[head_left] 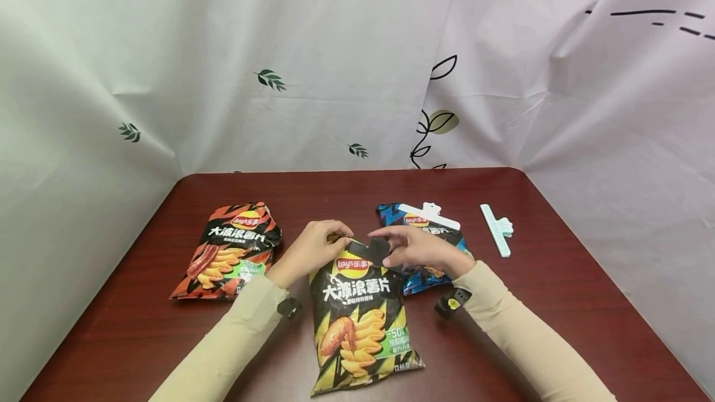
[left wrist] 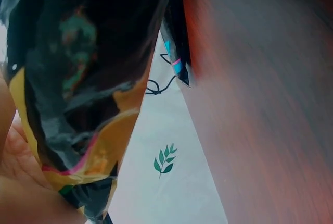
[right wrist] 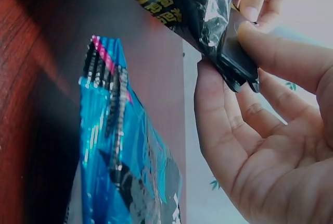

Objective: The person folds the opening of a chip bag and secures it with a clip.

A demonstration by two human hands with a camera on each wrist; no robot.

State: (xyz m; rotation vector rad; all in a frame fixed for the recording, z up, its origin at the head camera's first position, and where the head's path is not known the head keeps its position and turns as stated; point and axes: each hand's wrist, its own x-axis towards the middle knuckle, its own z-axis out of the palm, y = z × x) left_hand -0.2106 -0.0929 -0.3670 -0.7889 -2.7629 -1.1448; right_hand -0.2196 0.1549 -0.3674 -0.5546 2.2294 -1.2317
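A black-and-yellow chip bag (head_left: 363, 303) stands out at the near middle of the table, its printed front facing up. My left hand (head_left: 315, 247) pinches its top left corner; in the left wrist view the bag's dark back hides most of that hand. At the top right of the bag, my right hand (head_left: 419, 248) grips a black bag clip (head_left: 373, 252). The right wrist view shows the clip (right wrist: 238, 52) lying along the bag's top edge, thumb on one side and fingers on the other. Whether the clip is fully closed, I cannot tell.
An orange chip bag (head_left: 231, 253) lies to the left. Behind my right hand is a blue chip bag (head_left: 419, 281) with a white bag clip (head_left: 430, 216) across its top. Another white clip (head_left: 496, 231) lies farther right on the red-brown table (head_left: 558, 303). White curtains surround the table.
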